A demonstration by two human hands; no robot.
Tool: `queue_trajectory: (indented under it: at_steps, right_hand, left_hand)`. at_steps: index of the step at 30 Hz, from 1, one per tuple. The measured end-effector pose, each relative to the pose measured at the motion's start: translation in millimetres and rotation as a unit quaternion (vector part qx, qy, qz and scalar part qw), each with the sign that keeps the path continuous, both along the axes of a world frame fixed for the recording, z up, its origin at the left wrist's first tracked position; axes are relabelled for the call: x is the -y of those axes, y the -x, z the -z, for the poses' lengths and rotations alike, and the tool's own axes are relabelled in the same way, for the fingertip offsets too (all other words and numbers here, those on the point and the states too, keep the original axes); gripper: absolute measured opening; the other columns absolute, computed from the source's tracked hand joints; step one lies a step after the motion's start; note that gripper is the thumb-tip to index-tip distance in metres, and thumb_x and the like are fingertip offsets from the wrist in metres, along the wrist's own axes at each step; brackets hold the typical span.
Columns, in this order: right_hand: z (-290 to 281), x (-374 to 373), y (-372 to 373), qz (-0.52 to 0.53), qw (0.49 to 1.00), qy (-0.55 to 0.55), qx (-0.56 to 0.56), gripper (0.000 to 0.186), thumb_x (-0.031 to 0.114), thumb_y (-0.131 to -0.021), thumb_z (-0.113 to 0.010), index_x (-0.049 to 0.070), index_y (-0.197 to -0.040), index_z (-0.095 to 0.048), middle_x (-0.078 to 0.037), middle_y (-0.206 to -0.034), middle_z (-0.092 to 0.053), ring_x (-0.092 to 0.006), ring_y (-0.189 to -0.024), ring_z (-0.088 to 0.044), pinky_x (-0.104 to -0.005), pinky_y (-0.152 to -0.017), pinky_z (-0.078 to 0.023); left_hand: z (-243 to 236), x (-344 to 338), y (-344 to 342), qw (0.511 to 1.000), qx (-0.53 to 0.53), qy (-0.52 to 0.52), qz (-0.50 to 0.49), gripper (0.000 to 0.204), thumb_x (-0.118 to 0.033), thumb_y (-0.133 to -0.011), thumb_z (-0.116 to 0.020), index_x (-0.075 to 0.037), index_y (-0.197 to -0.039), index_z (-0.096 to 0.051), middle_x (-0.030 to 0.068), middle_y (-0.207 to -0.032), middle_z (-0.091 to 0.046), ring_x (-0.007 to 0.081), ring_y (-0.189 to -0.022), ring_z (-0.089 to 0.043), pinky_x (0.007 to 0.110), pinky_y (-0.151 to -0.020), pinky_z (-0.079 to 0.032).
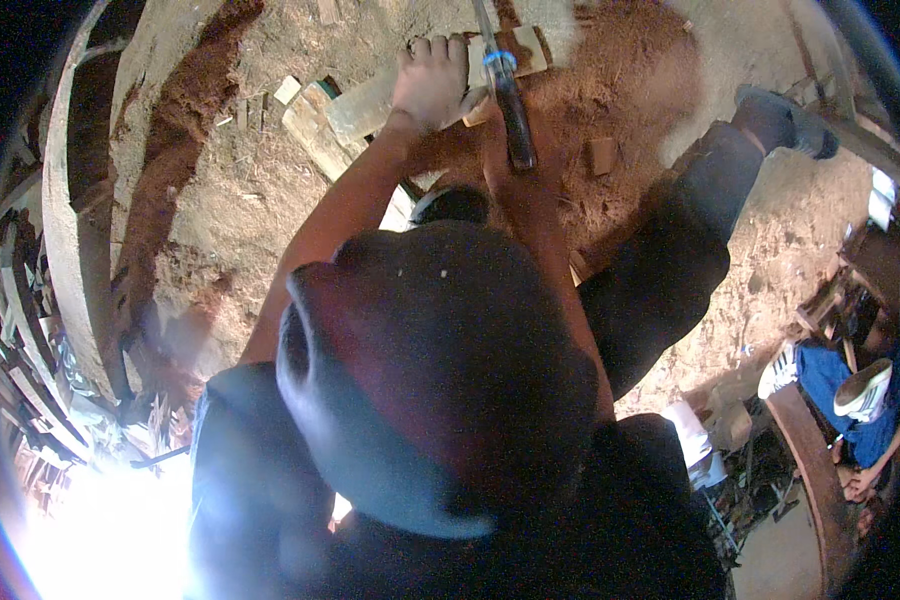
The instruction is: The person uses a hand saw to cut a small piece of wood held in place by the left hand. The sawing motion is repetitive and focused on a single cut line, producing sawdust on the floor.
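**Left hand clamps the board, right hand at the tool**

The person's left hand point(430, 85) grips a long, pale, flat wooden board point(362, 110), fingers side by side over its far edge, thumb apart. Just right of it, a dark-handled tool with a blue collar and a slim metal shaft point(513, 115) crosses above the board, pointing away. The right hand point(498, 150) is at the handle; its closure cannot be told.

A dusty brown floor point(240, 205) spreads around the left hand point(432, 85); well to its left lies a jumble of wood scraps point(40, 402), with strong white light point(110, 540) glaring left and behind
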State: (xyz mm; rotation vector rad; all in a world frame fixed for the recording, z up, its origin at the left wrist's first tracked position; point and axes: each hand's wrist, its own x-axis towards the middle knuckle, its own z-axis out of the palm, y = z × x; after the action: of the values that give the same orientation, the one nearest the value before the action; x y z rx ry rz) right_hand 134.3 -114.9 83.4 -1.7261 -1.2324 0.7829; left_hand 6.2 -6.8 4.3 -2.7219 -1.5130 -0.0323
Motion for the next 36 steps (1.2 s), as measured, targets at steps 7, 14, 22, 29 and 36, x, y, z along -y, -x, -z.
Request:
queue_trajectory:
  at_steps: [7,14,22,29,36]
  right_hand:
    - [1.2,14.6,-10.5,0.044,0.994,0.084,-0.055,0.026,0.026,-0.101,-0.067,0.002,-0.091,-0.063,-0.006,-0.068,-0.059,-0.0166,-0.06,-0.058,-0.0349,-0.056,-0.046]
    - [6.8,9.7,4.9,0.015,0.999,-0.047,0.009,0.026,0.026,-0.101,-0.067,0.0,-0.106,-0.065,-0.011,-0.08,-0.065,-0.0189,-0.061,-0.06,-0.0391,-0.059,-0.05]
    - [13.0,41.7,-2.0,0.005,1.0,-0.002,0.005,0.026,0.027,-0.102,-0.066,0.001,-0.108,-0.065,-0.009,-0.08,-0.065,-0.0169,-0.062,-0.061,-0.0359,-0.056,-0.049]
    - [0.6,-9.8,-12.0,-0.055,0.99,0.103,-0.079,0.026,0.027,-0.103,-0.066,0.002,-0.106,-0.064,-0.007,-0.078,-0.064,-0.015,-0.059,-0.06,-0.0341,-0.052,-0.047]
    - [0.2,53.5,-17.9,-0.015,0.999,0.045,-0.015,0.025,0.028,-0.104,-0.065,0.003,-0.105,-0.064,-0.004,-0.075,-0.063,-0.013,-0.057,-0.06,-0.0323,-0.047,-0.045]
  left_hand:
    - [-21.8,-31.7,25.1,0.875,0.348,0.289,-0.174,0.069,-0.054,-0.098,-0.045,0.008,-0.121,-0.067,0.0351,-0.122,-0.067,0.0524,-0.118,-0.063,0.054,-0.105,-0.047]
    - [-13.6,-44.9,-2.5,0.862,0.102,0.337,-0.365,0.077,-0.059,-0.101,-0.031,0.005,-0.12,-0.071,0.0301,-0.121,-0.07,0.0431,-0.119,-0.067,0.051,-0.104,-0.049]
    - [-27.5,-35.0,-12.6,0.867,0.109,0.271,-0.404,0.072,-0.055,-0.099,-0.034,0.001,-0.118,-0.074,0.027,-0.12,-0.072,0.0392,-0.115,-0.07,0.051,-0.1,-0.052]
    - [-18.9,-37.1,-1.6,0.859,0.13,0.291,-0.4,0.063,-0.047,-0.097,-0.037,-0.001,-0.118,-0.075,0.0249,-0.121,-0.072,0.04,-0.116,-0.07,0.048,-0.1,-0.053]
    - [-30.4,-41.8,-15.4,0.87,0.113,0.308,-0.367,0.063,-0.046,-0.097,-0.037,-0.001,-0.118,-0.075,0.0256,-0.122,-0.072,0.0405,-0.116,-0.069,0.048,-0.1,-0.053]
